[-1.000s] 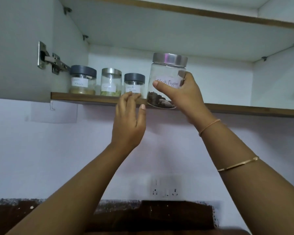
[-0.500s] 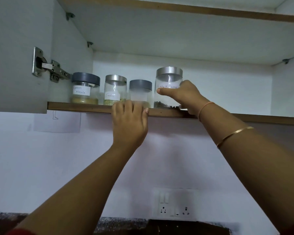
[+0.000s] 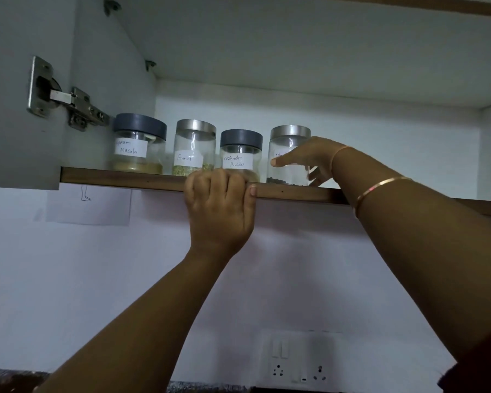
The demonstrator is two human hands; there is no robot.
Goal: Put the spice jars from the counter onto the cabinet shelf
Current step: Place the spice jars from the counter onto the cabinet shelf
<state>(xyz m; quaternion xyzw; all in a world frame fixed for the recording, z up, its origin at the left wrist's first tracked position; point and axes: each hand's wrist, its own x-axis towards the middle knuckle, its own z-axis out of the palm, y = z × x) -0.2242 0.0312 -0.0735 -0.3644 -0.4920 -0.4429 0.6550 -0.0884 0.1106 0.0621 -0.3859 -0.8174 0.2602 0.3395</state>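
Four glass spice jars stand in a row on the wooden cabinet shelf [image 3: 111, 178]: garam masala [image 3: 138, 146], fennel [image 3: 194, 148], coriander powder [image 3: 240, 151] and, rightmost, the steel-lidded black pepper jar [image 3: 288, 140]. My right hand [image 3: 312, 157] holds the black pepper jar, which rests on the shelf, with the thumb across its label and the fingers round its right side. My left hand [image 3: 219, 211] grips the shelf's front edge just below the coriander jar, fingers curled over the top. No jars on the counter are in view.
The open cabinet door with its steel hinge [image 3: 60, 100] hangs at the left. Another shelf board runs overhead. A paper sheet [image 3: 88, 205] is stuck on the wall below the shelf. A switch and socket plate [image 3: 298, 361] sits low on the wall above the dark counter [image 3: 12, 381].
My right hand carried the black pepper jar from mid-air onto the shelf beside the coriander jar. My left hand rose and took hold of the shelf edge.
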